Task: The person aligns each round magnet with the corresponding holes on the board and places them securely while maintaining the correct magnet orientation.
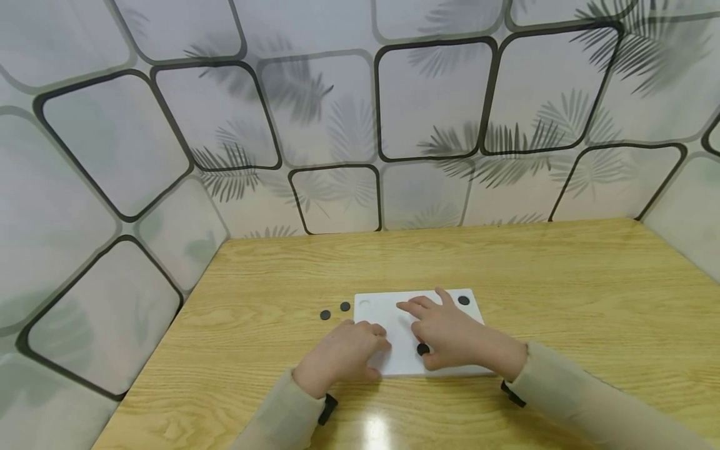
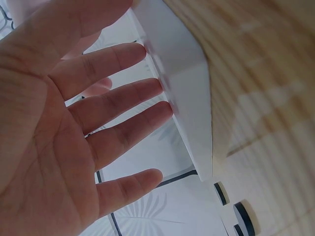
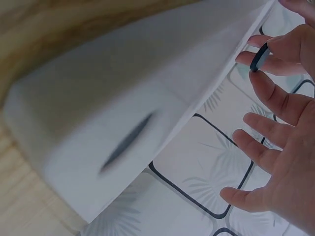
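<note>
A white rectangular board (image 1: 402,356) lies on the table. My right hand (image 1: 452,334) pinches a small black disc (image 1: 423,349) on its edge between thumb and index finger, above the near part of the board. The same disc (image 3: 259,57) shows tilted in the right wrist view, the other fingers spread away from it. Another black disc (image 1: 464,300) sits at the board's far right corner. At the far left corner is a shallow round recess (image 1: 364,304). My left hand (image 1: 349,351) rests at the board's left side, its fingertips (image 2: 160,109) touching the board near its edge.
Two loose black discs (image 1: 325,315) lie on the wooden table (image 1: 270,275) left of the board; the left wrist view shows a third dark disc (image 2: 238,229) partly hidden behind another. A patterned cloth wall (image 1: 332,137) encloses the table's back and sides.
</note>
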Available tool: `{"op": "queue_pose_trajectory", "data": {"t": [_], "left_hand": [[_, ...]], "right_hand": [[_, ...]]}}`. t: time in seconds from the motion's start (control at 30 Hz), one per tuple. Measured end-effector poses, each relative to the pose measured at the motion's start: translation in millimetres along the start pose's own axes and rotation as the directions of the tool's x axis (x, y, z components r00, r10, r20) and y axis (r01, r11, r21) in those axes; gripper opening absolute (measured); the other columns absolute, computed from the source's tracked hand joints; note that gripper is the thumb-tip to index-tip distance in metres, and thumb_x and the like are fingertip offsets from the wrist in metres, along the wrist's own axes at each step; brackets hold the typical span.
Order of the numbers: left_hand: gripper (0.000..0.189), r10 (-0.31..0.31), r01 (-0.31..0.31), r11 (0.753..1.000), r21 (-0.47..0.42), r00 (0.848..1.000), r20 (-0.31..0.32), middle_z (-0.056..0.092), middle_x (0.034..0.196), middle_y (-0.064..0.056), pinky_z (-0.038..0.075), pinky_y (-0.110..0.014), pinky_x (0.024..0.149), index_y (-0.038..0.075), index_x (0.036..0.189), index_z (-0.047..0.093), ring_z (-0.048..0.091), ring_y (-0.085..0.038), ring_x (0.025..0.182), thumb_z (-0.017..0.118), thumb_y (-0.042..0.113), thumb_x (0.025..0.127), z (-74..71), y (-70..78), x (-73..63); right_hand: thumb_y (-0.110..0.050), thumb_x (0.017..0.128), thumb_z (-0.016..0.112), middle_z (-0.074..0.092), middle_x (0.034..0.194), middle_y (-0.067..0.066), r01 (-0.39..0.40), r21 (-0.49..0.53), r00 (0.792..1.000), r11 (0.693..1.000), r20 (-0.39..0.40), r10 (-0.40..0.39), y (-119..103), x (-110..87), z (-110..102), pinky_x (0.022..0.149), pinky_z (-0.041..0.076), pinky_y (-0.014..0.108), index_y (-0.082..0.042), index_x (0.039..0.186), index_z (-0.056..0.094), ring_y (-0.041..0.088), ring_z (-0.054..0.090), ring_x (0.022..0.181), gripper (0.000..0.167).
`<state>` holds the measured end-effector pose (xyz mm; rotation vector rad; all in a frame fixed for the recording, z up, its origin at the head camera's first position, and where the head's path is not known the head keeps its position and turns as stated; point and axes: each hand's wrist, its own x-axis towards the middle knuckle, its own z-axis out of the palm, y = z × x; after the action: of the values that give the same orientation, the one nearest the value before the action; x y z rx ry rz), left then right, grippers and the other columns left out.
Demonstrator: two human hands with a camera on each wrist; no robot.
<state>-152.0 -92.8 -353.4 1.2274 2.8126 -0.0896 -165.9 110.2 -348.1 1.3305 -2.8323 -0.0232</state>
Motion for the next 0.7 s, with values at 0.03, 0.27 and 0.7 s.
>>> {"op": "queue_pose_trajectory", "data": {"t": [0.03,0.27,0.7], "left_hand": [[0.039,-0.001,0.001,1.000,0.000,1.000,0.000,0.057,0.111,0.004,0.043,-0.032,0.075,0.021,0.103,0.066,0.054,-0.014,0.097,0.073,0.035,0.068,0.1,0.0,0.1],[0.040,-0.006,0.006,1.000,0.001,1.000,0.019,0.057,0.113,0.004,0.043,-0.033,0.076,0.022,0.105,0.066,0.053,-0.013,0.098,0.073,0.036,0.068,-1.0,0.6,0.7],[0.040,-0.004,0.004,1.000,0.004,1.000,0.020,0.056,0.113,0.004,0.043,-0.033,0.076,0.022,0.105,0.065,0.053,-0.014,0.098,0.073,0.036,0.068,0.2,0.0,1.1]], "right_hand": [[-0.026,0.066,0.068,0.039,0.133,0.009,0.000,0.001,1.000,1.000,0.001,0.000,-0.3,0.1,0.5,0.087,0.020,0.066,-0.019,0.060,0.054,0.028,0.034,0.120,0.016],[-0.026,0.065,0.067,0.041,0.131,0.010,0.017,-0.013,1.000,1.000,0.000,-0.017,-1.1,1.4,3.5,0.087,0.021,0.066,-0.018,0.061,0.055,0.028,0.035,0.118,0.015],[-0.025,0.062,0.067,0.041,0.131,0.009,0.027,-0.022,1.000,0.999,0.007,-0.027,-2.1,1.8,7.5,0.086,0.021,0.066,-0.019,0.060,0.054,0.028,0.035,0.119,0.015]]}}
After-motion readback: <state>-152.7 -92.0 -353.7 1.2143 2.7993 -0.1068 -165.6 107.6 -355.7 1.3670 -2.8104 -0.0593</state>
